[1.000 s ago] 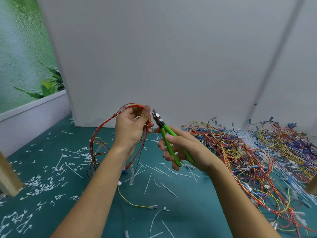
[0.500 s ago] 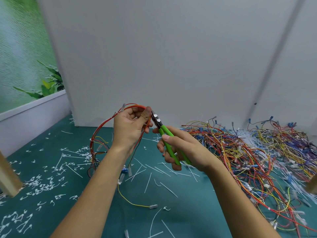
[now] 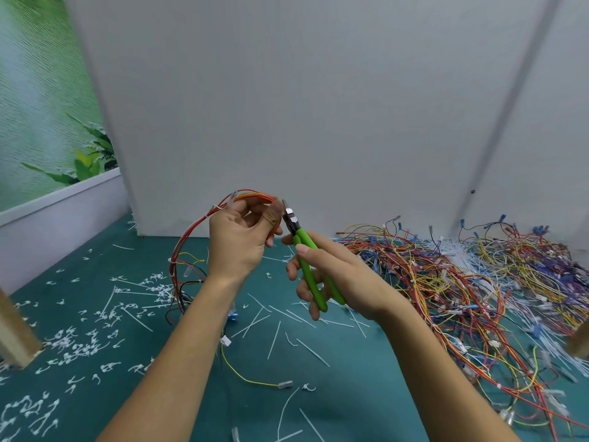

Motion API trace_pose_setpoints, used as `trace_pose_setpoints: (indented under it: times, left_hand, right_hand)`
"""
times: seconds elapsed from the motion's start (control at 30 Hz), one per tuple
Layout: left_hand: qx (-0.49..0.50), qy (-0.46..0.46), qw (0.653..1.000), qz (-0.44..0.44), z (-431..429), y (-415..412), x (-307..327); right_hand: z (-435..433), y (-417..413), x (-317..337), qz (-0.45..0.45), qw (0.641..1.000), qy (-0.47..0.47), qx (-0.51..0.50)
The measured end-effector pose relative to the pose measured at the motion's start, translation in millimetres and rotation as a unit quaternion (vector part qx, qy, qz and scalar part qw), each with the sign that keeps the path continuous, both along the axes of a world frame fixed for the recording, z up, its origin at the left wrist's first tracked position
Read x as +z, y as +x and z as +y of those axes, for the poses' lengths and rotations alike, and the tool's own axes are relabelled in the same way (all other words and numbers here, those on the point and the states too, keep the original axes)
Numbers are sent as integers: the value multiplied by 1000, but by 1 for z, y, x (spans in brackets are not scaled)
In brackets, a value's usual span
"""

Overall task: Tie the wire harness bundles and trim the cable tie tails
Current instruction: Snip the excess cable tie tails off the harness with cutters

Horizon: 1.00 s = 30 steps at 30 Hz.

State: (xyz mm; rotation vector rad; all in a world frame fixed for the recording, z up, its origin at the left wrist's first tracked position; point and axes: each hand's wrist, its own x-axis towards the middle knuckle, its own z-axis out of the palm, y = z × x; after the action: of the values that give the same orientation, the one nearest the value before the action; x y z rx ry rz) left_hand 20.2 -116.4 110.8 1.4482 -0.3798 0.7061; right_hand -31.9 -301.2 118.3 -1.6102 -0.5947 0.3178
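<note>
step: trim tie tail | left hand (image 3: 237, 240) grips wire bundle (image 3: 191, 237) | right hand (image 3: 331, 275) squeezes cutters (image 3: 306, 253) | advice: cut flush, clear of wires

Single head-worn wide-angle view, forward and down, close over the green tabletop (image 3: 350, 393).

White panel backdrop (image 3: 318, 106), leafy green mural (image 3: 38, 106) at left, teal work surface (image 3: 366, 393), wooden post (image 3: 12, 330) at left edge

Bare left hand (image 3: 237, 247), bare right hand (image 3: 338, 275). Left forearm (image 3: 178, 362) and right forearm (image 3: 439, 371) uncovered right down to the bottom edge. Right thumbnail (image 3: 302, 249) short and plain.
</note>
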Motion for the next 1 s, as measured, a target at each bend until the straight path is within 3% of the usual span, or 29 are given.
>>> trace_pose_setpoints:
  times: [0.53, 1.0]
  left_hand:
    - [-46, -39, 998, 10, 0, -3, 3]
    - [11, -13, 1000, -5, -1, 0, 1]
  right_hand:
    - [-1, 4, 1, 42, 997, 62, -10]
    - [2, -2, 2, -29, 999, -28, -13]
